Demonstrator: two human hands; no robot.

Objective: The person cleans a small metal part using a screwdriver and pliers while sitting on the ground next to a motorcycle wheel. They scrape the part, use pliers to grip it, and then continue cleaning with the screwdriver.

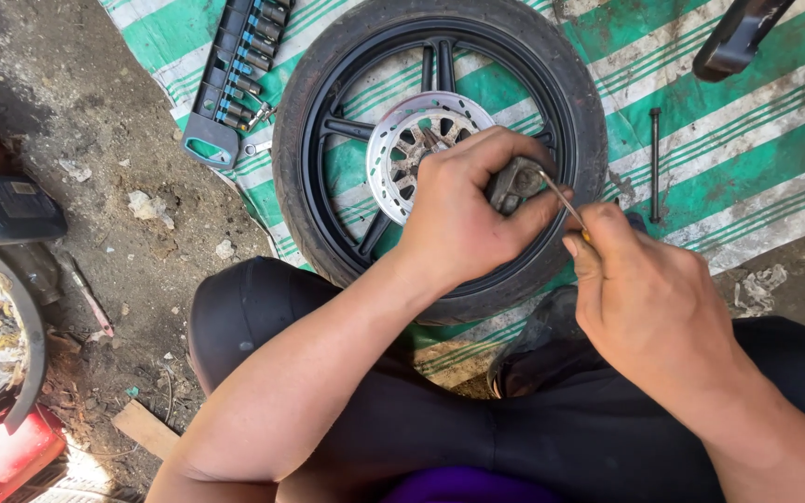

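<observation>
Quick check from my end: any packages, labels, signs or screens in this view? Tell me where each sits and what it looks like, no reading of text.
Socket set holder: top left on the striped mat, a long dark rail with a grey-blue handle, holding sockets with small blue bands.
Label: small pale rectangular sticker on a dark blue-black object at the left edge, too blurred to make out.
No signs or screens in view.

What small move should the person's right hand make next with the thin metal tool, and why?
Probably ease the thin tool a little deeper into the small grey part. The left hand clamps that part above the wheel, and the right hand has the tool's tip right at it.
</observation>
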